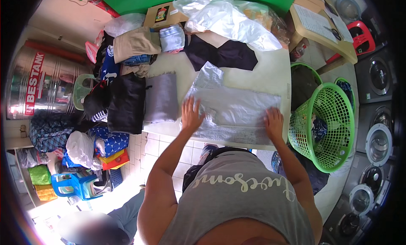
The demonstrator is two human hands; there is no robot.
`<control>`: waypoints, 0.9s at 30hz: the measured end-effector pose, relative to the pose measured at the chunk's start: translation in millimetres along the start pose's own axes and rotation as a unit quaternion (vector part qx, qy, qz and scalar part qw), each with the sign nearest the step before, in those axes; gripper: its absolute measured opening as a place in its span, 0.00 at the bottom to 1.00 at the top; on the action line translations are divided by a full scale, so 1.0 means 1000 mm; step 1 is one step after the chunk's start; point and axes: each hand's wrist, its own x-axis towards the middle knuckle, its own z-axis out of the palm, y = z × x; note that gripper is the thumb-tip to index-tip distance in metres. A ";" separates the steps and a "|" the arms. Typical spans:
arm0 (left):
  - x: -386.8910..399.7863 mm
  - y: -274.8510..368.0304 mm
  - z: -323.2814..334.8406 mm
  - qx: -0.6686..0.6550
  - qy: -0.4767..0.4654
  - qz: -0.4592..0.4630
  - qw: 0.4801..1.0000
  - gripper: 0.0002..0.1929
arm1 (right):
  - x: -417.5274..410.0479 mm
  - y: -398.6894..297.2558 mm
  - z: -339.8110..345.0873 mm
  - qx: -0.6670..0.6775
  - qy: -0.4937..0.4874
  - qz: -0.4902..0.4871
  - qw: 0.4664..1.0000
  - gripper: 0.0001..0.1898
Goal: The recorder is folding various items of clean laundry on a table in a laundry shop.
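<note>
A light grey short-sleeved garment (236,105) is spread on the white table (269,77), its body partly folded over. One sleeve sticks out toward the far side. My left hand (191,114) lies on its left end near the other sleeve, fingers spread. At the opposite end, my right hand (273,120) rests on the cloth with fingers slightly apart. Neither hand visibly grips the fabric. Just left of the garment lies a folded grey cloth with a fringed edge (161,97). Beyond the garment is a black piece of clothing (222,53).
Folded black garments (127,102) and folded beige clothing (136,43) line the table's left side. Clear plastic bags (228,20) cover its far edge. A green laundry basket (333,127) stands close on the right, before washing machines (379,75). Another person (127,210) is at lower left.
</note>
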 end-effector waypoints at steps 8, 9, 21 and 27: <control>0.178 -0.029 0.034 -0.226 -0.030 -0.187 0.956 0.24 | 0.105 0.032 0.006 -0.095 0.021 0.035 0.995 0.13; 0.178 -0.032 0.031 -0.253 -0.072 -0.195 0.945 0.23 | 0.104 0.032 0.005 -0.072 0.024 0.041 0.996 0.11; 0.006 -0.056 -0.051 -0.227 -0.081 0.154 0.958 0.19 | -0.026 -0.028 -0.031 0.035 0.066 0.044 0.996 0.23; 0.012 -0.023 -0.002 -0.047 -0.009 0.067 0.997 0.26 | -0.018 -0.026 0.012 -0.109 0.026 0.108 0.988 0.26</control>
